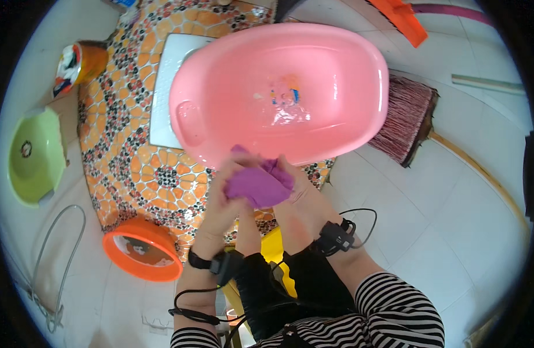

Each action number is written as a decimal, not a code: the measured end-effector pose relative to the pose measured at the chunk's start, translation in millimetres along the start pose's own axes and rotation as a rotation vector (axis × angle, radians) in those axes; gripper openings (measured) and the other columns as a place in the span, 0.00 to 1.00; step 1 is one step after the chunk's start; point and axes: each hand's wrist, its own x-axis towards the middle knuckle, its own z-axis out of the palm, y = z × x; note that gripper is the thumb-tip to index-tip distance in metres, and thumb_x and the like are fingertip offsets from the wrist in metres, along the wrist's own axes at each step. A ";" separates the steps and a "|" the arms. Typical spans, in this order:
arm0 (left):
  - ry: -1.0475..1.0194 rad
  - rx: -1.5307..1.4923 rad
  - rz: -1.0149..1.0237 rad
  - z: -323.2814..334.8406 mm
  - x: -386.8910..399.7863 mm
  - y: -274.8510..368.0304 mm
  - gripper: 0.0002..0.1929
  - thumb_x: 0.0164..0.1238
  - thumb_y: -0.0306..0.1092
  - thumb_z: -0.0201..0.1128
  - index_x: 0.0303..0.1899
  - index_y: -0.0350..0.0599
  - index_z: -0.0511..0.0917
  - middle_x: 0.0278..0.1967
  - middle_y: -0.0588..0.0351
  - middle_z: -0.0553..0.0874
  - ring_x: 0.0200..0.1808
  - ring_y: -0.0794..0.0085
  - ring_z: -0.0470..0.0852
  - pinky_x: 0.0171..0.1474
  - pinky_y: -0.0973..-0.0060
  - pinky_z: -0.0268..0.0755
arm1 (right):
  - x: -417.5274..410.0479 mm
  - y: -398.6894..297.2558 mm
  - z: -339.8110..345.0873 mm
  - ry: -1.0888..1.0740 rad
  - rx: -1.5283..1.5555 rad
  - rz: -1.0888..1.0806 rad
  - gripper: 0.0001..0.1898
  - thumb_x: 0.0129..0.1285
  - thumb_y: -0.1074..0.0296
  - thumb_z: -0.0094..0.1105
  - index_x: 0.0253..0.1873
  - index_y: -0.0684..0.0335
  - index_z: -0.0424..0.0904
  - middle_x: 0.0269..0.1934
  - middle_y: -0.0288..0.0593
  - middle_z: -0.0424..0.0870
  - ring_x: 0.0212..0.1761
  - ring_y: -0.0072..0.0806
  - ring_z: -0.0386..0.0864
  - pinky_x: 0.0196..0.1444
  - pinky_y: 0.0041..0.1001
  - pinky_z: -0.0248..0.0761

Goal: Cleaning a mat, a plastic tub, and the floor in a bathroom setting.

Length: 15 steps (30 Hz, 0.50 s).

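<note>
A bunched purple cloth (262, 185) is held between my two hands, just in front of the near rim of a large pink plastic tub (232, 87). My left hand (227, 191) grips the cloth's left side; its fingers are slightly blurred. On the right side, my right hand (296, 180) is closed around the folded cloth. Colourful printed figures and a wet shine show on the tub's floor. Each wrist wears a black strapped device with cables.
An orange basin (141, 272) stands lower left, a green basin (36, 156) far left. An orange bin (92, 63) stands upper left. Right of the tub lie a mop head (403, 117) with a wooden handle (480, 174) and, higher up, an orange dustpan (401, 21).
</note>
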 end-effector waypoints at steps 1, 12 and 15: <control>0.027 0.099 -0.027 -6.0 18.0 11.1 0.20 0.46 0.23 0.52 0.46 0.37 0.73 0.53 0.51 0.77 0.49 0.69 0.79 0.53 0.74 0.73 | -15.2 -10.0 8.7 -0.039 -0.047 -0.028 0.26 0.58 0.54 0.65 0.55 0.67 0.73 0.50 0.44 0.80 0.48 0.32 0.81 0.54 0.34 0.76; -0.337 -1.007 -0.033 48.2 31.0 1.1 0.36 0.54 0.63 0.65 0.62 0.61 0.66 0.62 0.44 0.69 0.61 0.54 0.71 0.62 0.41 0.65 | -56.7 -7.3 40.7 -0.133 0.139 0.107 0.36 0.50 0.61 0.68 0.64 0.63 0.64 0.56 0.51 0.75 0.54 0.42 0.78 0.54 0.46 0.75; -0.087 -0.940 -0.099 33.5 55.6 6.8 0.22 0.60 0.48 0.67 0.49 0.48 0.72 0.44 0.48 0.79 0.46 0.57 0.82 0.53 0.51 0.76 | -49.1 -9.8 43.4 -0.153 0.222 0.108 0.39 0.46 0.60 0.72 0.65 0.62 0.64 0.57 0.50 0.75 0.55 0.42 0.78 0.56 0.45 0.73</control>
